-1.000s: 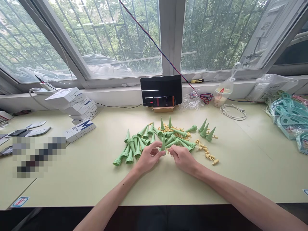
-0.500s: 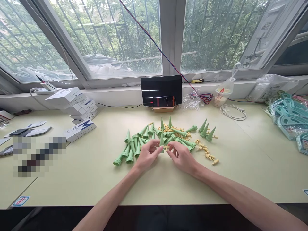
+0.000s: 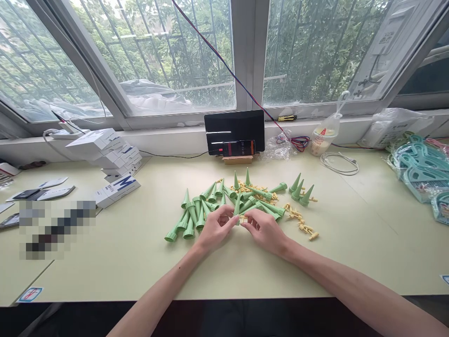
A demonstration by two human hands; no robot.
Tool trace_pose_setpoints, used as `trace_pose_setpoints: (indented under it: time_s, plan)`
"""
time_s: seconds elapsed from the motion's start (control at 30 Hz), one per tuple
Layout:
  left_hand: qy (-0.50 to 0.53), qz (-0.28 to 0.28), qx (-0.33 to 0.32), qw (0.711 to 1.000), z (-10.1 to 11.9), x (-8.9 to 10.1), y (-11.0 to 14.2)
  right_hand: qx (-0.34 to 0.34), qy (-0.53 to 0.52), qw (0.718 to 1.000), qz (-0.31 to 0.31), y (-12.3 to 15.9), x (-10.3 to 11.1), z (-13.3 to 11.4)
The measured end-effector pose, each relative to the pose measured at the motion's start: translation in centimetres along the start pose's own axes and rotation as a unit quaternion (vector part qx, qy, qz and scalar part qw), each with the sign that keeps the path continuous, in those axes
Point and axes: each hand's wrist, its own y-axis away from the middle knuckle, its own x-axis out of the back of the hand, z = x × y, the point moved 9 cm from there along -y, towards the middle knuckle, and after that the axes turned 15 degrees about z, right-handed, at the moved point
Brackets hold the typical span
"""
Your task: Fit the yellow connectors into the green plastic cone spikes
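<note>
My left hand (image 3: pixel 216 230) is closed around the base of a green watering spike (image 3: pixel 237 206), which stands point up. My right hand (image 3: pixel 267 232) pinches a small yellow valve (image 3: pixel 242 218) against the spike's lower side; fingertips partly cover where the two meet. Behind both hands spreads a pile of similar green spikes (image 3: pixel 192 210), some upright and others lying down. Small yellow valves (image 3: pixel 304 228) lie loose to the right of my right hand, with more mixed into the pile. Further right, three upright spikes (image 3: pixel 297 191) stand together, at least one with a yellow valve sticking out.
A phone (image 3: pixel 239 148) leans on a dark tablet (image 3: pixel 231 126) behind the pile. White boxes (image 3: pixel 101 150) are stacked at left. At right are a coiled white cable (image 3: pixel 339 164), a bagged cup (image 3: pixel 322 139) and wrapped turquoise plastic items (image 3: pixel 421 164).
The yellow valve in my right hand has come closer to the spike's side, and my right fingertips have moved slightly left. The spike is tilted a little to the right.
</note>
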Motion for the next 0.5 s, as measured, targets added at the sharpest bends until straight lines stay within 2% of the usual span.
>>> trace_pose_setpoints:
  time_s: [0.5]
  plan:
    - [-0.044,-0.019,-0.026,0.999,0.03,-0.16,0.06,0.009,-0.006,1.000,-0.004,-0.11,0.01,-0.34]
